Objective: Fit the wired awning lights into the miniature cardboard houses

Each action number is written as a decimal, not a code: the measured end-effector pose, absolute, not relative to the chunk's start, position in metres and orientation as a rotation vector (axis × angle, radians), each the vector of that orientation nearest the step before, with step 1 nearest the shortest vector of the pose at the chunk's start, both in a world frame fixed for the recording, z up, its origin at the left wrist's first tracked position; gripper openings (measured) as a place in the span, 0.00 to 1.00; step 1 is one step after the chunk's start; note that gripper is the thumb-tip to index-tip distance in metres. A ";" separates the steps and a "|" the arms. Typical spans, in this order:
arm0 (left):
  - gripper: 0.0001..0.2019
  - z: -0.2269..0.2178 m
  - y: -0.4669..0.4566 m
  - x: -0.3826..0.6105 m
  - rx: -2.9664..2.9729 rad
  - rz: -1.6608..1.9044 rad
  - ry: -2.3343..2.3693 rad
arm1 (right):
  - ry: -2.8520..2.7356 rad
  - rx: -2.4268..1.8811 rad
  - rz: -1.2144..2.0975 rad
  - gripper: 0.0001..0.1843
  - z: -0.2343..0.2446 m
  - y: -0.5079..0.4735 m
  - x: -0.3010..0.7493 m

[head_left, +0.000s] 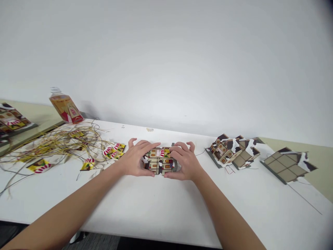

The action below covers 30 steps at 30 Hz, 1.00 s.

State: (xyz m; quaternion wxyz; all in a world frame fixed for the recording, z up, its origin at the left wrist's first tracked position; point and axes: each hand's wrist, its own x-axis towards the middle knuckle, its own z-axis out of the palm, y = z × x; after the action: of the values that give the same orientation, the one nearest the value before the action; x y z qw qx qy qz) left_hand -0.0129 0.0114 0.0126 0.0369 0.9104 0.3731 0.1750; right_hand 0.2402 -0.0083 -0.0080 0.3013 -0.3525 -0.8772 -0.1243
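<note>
Both hands clasp a small cardboard house (160, 160) on the white bench (156, 205): left hand (135, 158) and right hand (185, 160) curl their fingers around its ends. Beside the house's left lie yellow strips (59, 140).

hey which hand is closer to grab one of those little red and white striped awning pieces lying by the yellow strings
Left. The left hand grips the small printed cardboard house on the side facing the striped awning pieces and the tangled yellow strings. The right hand holds the house's far side, so it would probably have to cross over.
</note>
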 end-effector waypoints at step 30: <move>0.43 0.077 -0.058 -0.175 2.848 1.512 2.221 | -1.873 -0.759 -0.442 0.21 -0.011 -0.013 0.250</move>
State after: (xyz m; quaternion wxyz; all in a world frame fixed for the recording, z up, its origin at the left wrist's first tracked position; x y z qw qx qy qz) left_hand -0.1746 -0.0583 0.0771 -0.3775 0.6736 0.5253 0.3576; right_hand 0.2495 -0.0133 -0.0107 0.5112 -0.3155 -0.7781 -0.1835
